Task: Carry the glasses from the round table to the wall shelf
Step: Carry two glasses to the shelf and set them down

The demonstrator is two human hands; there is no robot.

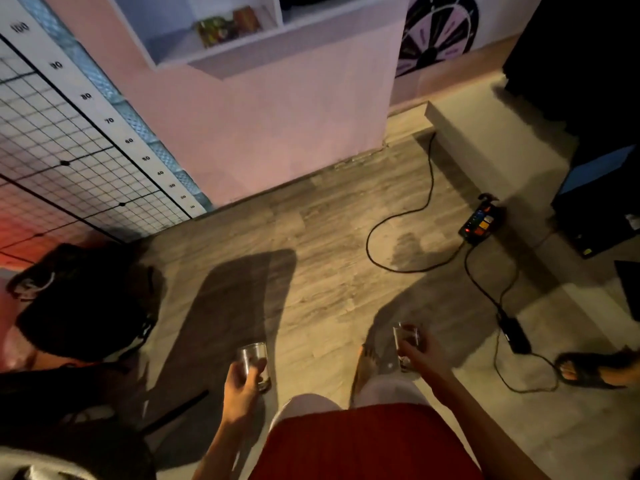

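My left hand (242,386) is closed around a clear drinking glass (252,356), held upright low in the view. My right hand (420,355) grips a second clear glass (406,337), also upright, above the wooden floor. The white wall shelf (221,53) hangs on the pink wall at the top, well ahead of both hands; one of its compartments holds some colourful items. The round table is out of view.
Another person's head (83,299) is close at my lower left. A black cable (398,230) loops across the floor to a power strip (481,220); an adapter (516,334) and a sandalled foot (595,368) lie at the right. A wire grid panel (69,161) leans at the left.
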